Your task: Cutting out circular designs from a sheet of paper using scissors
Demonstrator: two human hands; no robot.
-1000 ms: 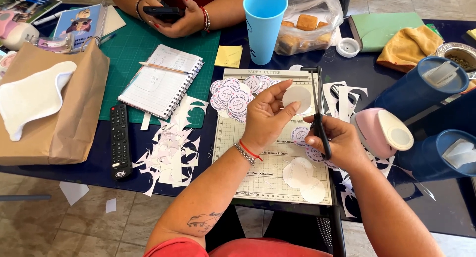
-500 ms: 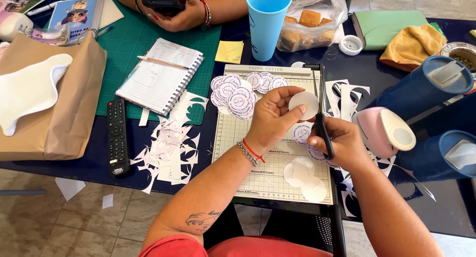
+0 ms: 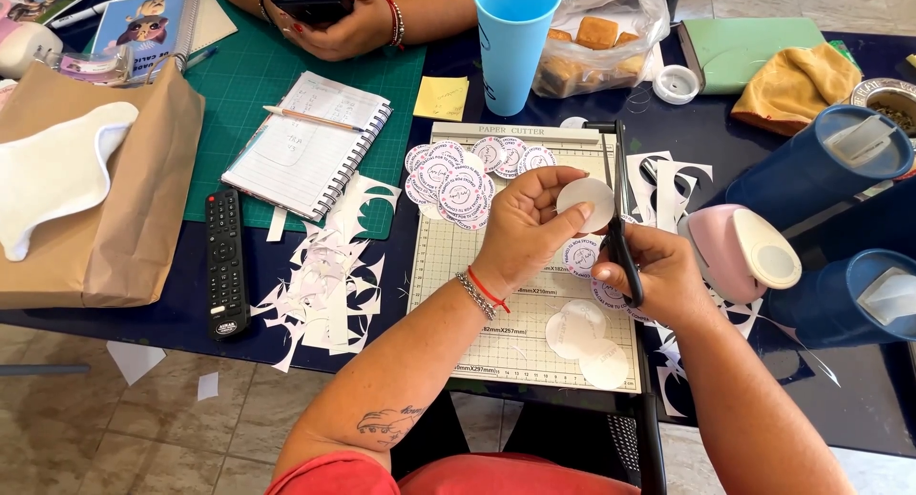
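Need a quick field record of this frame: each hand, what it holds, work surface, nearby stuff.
left hand: holds a white paper circle by its edge, above the cutter
right hand: grips a dark slim tool, kind unclear
surface: paper cutter with grid base, on a dark blue table
on cutter: stack of printed round stickers at top, blank circles at bottom right
nearby: pink punch, paper scraps, remote, blue cup
other person: hands with a phone, far side

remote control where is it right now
In the head view the black remote control lies on the left side of the dark table, between the brown paper bag and the heap of white paper scraps, just below the spiral notebook.
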